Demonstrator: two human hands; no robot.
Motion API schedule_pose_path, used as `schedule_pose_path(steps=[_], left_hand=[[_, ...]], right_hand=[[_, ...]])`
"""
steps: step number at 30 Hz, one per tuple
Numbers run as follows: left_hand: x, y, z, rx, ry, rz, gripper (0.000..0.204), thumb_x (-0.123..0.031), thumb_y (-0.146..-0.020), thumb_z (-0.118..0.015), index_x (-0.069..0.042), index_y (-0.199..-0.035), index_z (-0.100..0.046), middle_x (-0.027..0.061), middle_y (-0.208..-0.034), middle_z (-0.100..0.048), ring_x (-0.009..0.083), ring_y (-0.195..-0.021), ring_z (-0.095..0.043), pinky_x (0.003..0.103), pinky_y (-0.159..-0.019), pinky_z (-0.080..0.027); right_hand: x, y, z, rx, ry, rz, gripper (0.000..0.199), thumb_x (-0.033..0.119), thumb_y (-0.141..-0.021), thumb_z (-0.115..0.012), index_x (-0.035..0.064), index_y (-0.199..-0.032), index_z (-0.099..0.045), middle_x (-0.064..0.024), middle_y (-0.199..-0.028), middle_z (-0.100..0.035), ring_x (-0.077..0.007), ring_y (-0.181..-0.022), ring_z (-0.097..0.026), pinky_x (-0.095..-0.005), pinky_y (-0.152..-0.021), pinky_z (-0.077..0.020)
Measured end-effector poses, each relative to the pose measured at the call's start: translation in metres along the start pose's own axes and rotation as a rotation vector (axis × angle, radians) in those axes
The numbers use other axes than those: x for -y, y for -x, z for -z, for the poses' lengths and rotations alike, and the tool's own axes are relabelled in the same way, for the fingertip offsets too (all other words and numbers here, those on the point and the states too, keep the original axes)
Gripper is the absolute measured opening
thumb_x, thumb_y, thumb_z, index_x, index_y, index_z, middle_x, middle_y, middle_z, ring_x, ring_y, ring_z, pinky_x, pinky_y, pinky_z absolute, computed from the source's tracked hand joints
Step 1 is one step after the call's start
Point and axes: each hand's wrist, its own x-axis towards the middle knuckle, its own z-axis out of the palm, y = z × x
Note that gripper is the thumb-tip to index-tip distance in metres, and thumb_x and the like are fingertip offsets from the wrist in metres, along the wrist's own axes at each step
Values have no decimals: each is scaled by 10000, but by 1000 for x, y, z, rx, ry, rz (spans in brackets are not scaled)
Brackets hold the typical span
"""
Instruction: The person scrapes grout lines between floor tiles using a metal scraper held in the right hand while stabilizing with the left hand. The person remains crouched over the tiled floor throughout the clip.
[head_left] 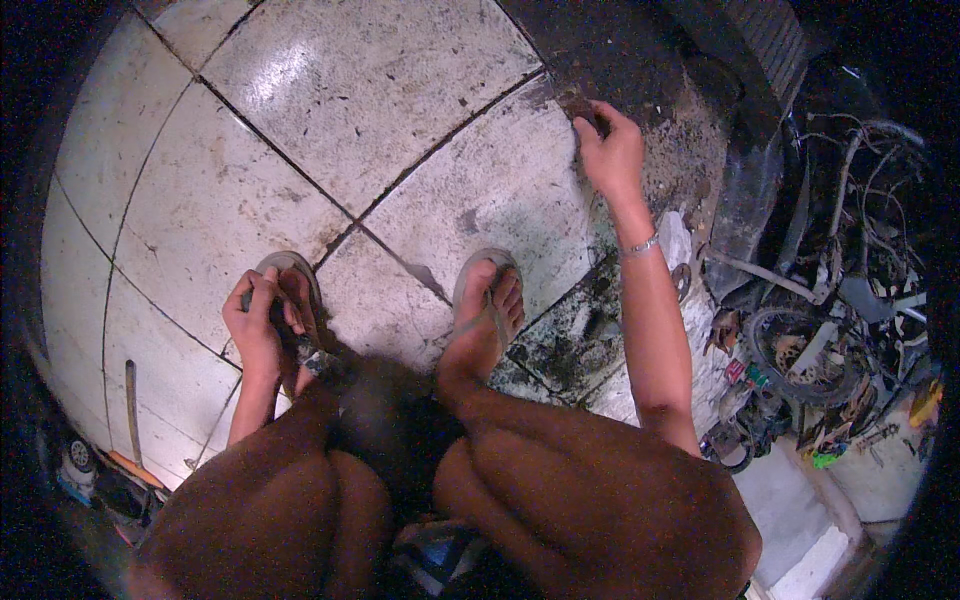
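Note:
I am squatting on a dirty tiled floor (380, 90), feet in flip-flops. My left hand (258, 322) is closed around a small dark object over my left foot; I cannot tell what the object is. My right hand (608, 150), a metal bracelet on its wrist, reaches forward and pinches a small dark brownish piece (583, 108) at the edge of a tile, next to a patch of black grime.
A heap of motorcycle parts, wires and a round metal part (800, 350) lies at the right. A dark ribbed panel (760, 50) stands at the upper right. Tools and a long thin rod (131, 405) lie at the lower left. A white step (800, 500) sits at the lower right.

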Motion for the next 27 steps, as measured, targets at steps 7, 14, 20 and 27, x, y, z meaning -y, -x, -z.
schedule_pose_path(steps=[7, 14, 20, 27], left_hand=[[1, -1, -2, -23, -68, -48, 313, -236, -1013, -622, -71, -767, -523, 51, -545, -523, 142, -414, -486, 281, -434, -413], [2, -6, 0, 14, -15, -48, 311, -227, -1012, -619, -70, -762, -518, 50, -547, -524, 139, -420, -488, 278, -432, -411], [1, -5, -1, 2, -26, -32, 314, -220, -1014, -614, -69, -757, -514, 57, -549, -535, 141, -417, -494, 280, -437, -409], [3, -5, 1, 42, 34, -24, 318, -217, -1014, -616, -70, -754, -507, 58, -549, -539, 141, -414, -490, 280, -439, -408]], right_hand=[[-1, -3, 7, 40, 19, -53, 322, 177, -844, -738, 22, -1127, -742, -233, -1067, -732, -391, -1008, -709, -422, -900, -550], [3, -14, 16, 38, 175, 79, 351, 180, -910, -696, -29, -1192, -703, -208, -1051, -749, -272, -942, -728, -357, -865, -536], [31, 5, 43, 249, -408, -320, 402, 88, -946, -643, 21, -1341, -608, -133, -949, -732, -188, -838, -710, -306, -771, -535], [38, 36, 71, 660, -609, -618, 351, 35, -936, -583, -31, -1280, -591, -175, -992, -723, -253, -824, -744, -353, -703, -592]])
